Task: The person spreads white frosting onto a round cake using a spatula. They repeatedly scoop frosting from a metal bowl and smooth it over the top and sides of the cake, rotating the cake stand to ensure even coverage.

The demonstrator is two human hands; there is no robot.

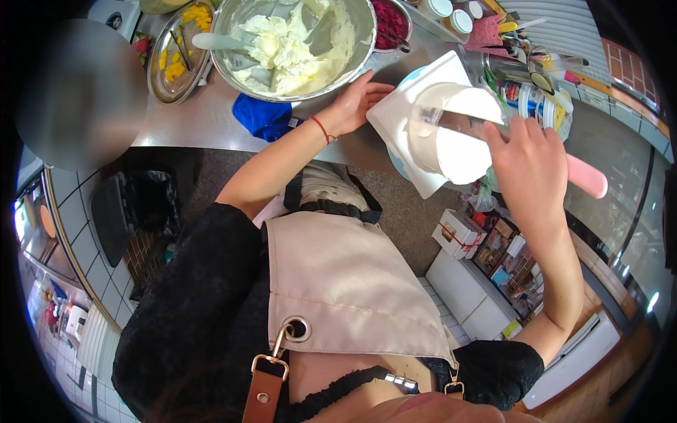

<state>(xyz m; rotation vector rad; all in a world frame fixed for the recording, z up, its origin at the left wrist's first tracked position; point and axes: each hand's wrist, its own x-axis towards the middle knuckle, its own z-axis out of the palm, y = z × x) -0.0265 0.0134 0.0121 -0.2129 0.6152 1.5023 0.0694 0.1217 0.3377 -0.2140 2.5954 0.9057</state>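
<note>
A round cake (462, 158) coated in white cream sits on a white square board (386, 118). Under the board, a light blue rim (397, 166) shows, likely a turntable. My right hand (525, 158) is wrapped round an icing spatula (587, 175) with a pink handle, its metal blade lying across the cake's top. Beside the board's left edge, my left hand (355, 104) has its fingers stretched out; whether the fingertips touch the board or turntable I cannot tell. A large steel bowl (220, 69) of whipped cream (285, 56) stands just beyond it, a pale spatula (218, 42) inside.
A metal dish (156, 81) of yellow fruit pieces and a bowl of red fruit cubes (390, 25) flank the steel bowl. A blue cloth (262, 117) lies near the counter edge. Jars (460, 22) and tools (543, 74) crowd the right. A blurred round grey shape (79, 95) covers the upper left.
</note>
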